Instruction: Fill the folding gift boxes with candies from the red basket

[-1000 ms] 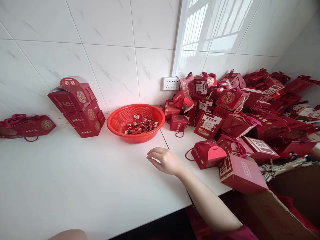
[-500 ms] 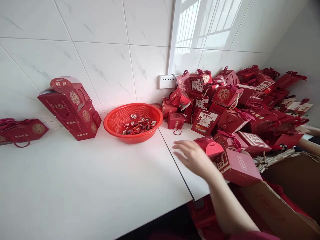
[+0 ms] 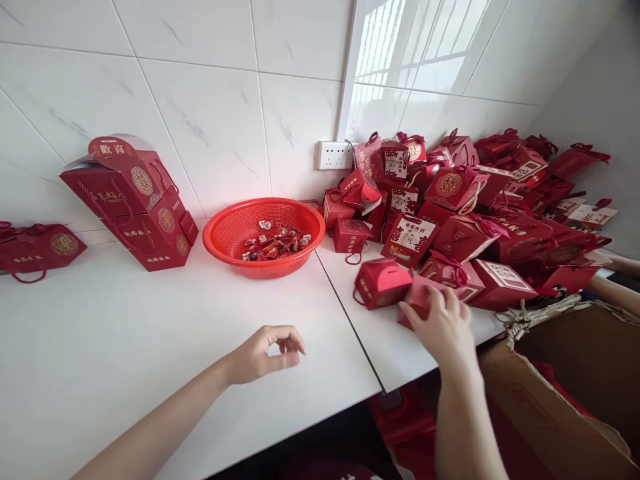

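My left hand hovers over the white table with curled fingers apart and nothing in it. At the right, my right hand has its fingers round a red box, partly hidden by the hand. Just left of that stands another red box with a rounded flap and a cord handle. A red plastic basket near the wall holds small wrapped pieces.
Many red gift boxes are heaped at the back right. Stacked red boxes lean by the wall at the left. An open cardboard box sits at the lower right. Another person's arm shows at the right edge.
My left hand has come into view over the table. The right hand has moved right onto a box. The box with the rounded flap now stands further left, and the large pink-sided box has left its place.
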Demonstrator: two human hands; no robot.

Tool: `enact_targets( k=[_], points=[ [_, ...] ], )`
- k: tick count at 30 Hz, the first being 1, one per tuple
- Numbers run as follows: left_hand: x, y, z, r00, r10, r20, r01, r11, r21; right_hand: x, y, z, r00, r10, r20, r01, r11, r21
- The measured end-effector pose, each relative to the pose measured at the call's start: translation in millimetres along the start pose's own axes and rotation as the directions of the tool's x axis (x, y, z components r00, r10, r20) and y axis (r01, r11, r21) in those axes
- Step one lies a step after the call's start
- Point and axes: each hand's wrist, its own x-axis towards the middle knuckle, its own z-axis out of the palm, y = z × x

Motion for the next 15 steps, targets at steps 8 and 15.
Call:
enact_targets(
  k=[8,15],
  points=[
    [9,-55,3.8,0.983,-0.069,-0.173,0.043,0.987,-0.152,62,-67,-18,0.967,-0.246,0.064,0.183,0.851,0.493],
    [6,-53,2.4,0.981,-0.09,-0.17,0.062,0.985,-0.16,101,-81,-16,0.72,-0.562,0.407,0.415,0.819,0.397]
  ],
)
